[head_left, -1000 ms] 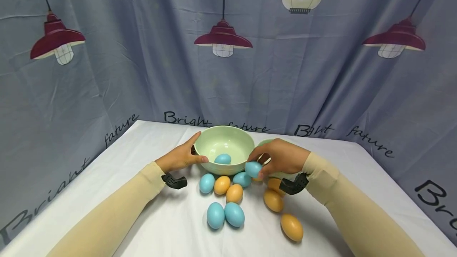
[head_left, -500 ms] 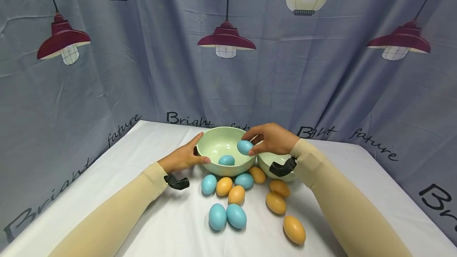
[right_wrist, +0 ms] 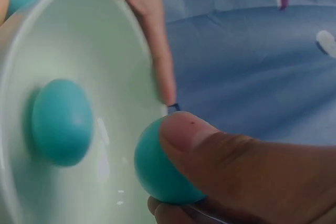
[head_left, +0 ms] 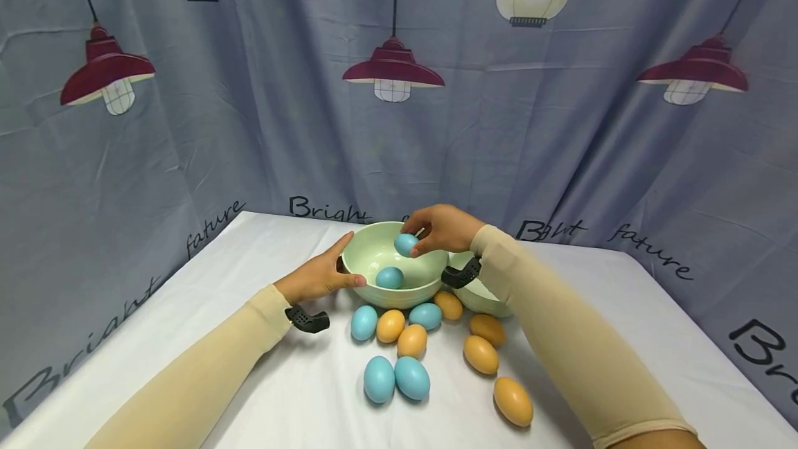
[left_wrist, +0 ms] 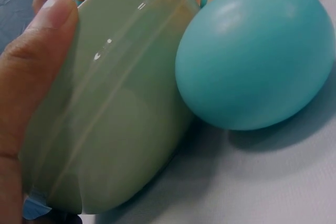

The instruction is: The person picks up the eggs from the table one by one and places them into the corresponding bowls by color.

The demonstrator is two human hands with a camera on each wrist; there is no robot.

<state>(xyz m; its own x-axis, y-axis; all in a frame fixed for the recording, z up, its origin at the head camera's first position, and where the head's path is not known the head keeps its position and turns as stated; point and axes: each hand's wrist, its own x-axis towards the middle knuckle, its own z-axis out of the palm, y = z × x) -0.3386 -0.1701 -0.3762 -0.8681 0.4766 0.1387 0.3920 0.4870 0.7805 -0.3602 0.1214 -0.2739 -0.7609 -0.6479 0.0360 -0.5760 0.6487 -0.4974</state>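
Pinched between thumb and fingers of my right hand point(head_left: 445, 227), a blue egg point(head_left: 406, 245) hangs over the inside of a pale green bowl point(head_left: 399, 297). Another blue egg point(right_wrist: 62, 122) lies at the bottom of that bowl. My left hand point(head_left: 321, 274) rests against the bowl's left side with thumb and fingers spread along the outside near the rim. In the left wrist view, the left thumb point(left_wrist: 42, 51) lies on the bowl's outer wall, and a blue egg point(left_wrist: 254, 56) sits on the cloth close beside it.
A second green bowl point(head_left: 483, 298) stands to the right, partly hidden by the right wrist. Several blue eggs point(head_left: 379, 380) and orange eggs point(head_left: 513, 401) lie in front of the bowls on the white tablecloth point(head_left: 280, 393). A printed grey-blue curtain point(head_left: 274, 89) hangs behind the table.
My right hand has carried the blue egg up and left, from in front of the bowls to over the left bowl's inside. The left hand has stayed at the bowl.
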